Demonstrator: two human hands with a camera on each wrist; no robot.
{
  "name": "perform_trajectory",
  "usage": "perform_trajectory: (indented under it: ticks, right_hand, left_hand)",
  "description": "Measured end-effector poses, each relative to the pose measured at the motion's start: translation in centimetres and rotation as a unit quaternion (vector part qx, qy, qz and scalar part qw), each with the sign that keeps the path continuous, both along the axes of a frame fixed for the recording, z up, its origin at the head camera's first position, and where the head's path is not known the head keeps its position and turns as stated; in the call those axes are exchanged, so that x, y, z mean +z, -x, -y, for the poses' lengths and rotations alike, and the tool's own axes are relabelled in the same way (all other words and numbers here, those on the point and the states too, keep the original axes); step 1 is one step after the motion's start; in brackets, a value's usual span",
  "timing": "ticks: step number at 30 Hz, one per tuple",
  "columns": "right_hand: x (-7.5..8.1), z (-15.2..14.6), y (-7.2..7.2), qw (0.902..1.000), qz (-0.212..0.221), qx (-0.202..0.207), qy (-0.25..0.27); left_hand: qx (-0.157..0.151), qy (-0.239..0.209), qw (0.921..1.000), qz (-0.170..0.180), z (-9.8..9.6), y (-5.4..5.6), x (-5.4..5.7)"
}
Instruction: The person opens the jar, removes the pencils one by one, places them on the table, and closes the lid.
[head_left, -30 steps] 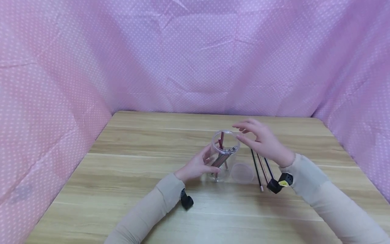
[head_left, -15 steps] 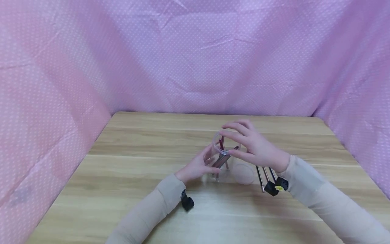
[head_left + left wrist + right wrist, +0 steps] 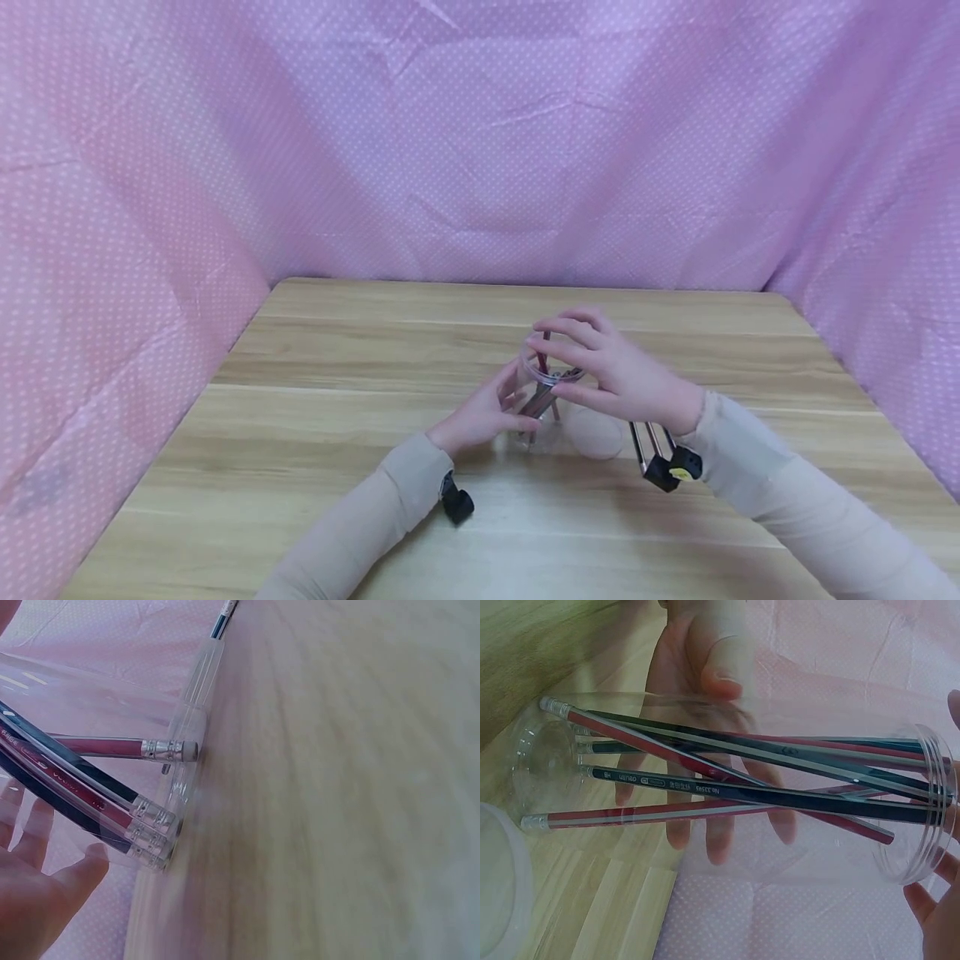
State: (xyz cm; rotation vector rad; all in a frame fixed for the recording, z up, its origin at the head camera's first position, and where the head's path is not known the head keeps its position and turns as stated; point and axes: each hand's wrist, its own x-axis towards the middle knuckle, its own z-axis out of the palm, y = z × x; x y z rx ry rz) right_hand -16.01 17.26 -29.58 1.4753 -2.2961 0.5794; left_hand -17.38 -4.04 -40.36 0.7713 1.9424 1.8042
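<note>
A clear plastic jar (image 3: 810, 870) stands on the table with several red-striped and dark-striped pencils (image 3: 765, 799) leaning inside, their eraser ends at the bottom. My left hand (image 3: 480, 412) holds the jar's side, thumb in front and fingers behind, seen through the wall in the right wrist view. Over the mouth is my right hand (image 3: 618, 371), its fingers and thumb spread around the rim and gripping it. Beside the jar's base lies a round translucent lid (image 3: 595, 433). More pencils (image 3: 643, 446) lie on the table under my right wrist, partly hidden.
The wood-grain table (image 3: 360, 350) reaches back to a pink dotted cloth (image 3: 480, 167), which also hangs at both sides. A black wrist camera (image 3: 456, 502) sits at my left cuff, and another (image 3: 662, 472) at my right.
My right hand has moved left from beside the jar onto its rim, and its wrist now covers more of the loose pencils. The left hand keeps its hold on the jar.
</note>
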Motion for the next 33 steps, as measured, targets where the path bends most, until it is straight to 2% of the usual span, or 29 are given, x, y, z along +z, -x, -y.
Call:
perform_trajectory:
  ticks: [8,23,33]
  right_hand:
    - [-0.08,0.11,-0.26,1.0,-0.004,0.0,-0.008]
    - [-0.6,0.2,-0.15,0.9998,0.006,-0.011,-0.015]
    - [-0.54,0.06,-0.39,0.999,0.022,-0.027,-0.027]
  left_hand:
    - [-0.009,-0.007,0.9999,-0.002,-0.05,-0.01,0.05]
    - [0.001,0.007,1.0,-0.001,0.28,-0.22,0.14]
    - [-0.011,-0.015,0.9998,-0.009,0.2,-0.18,-0.15]
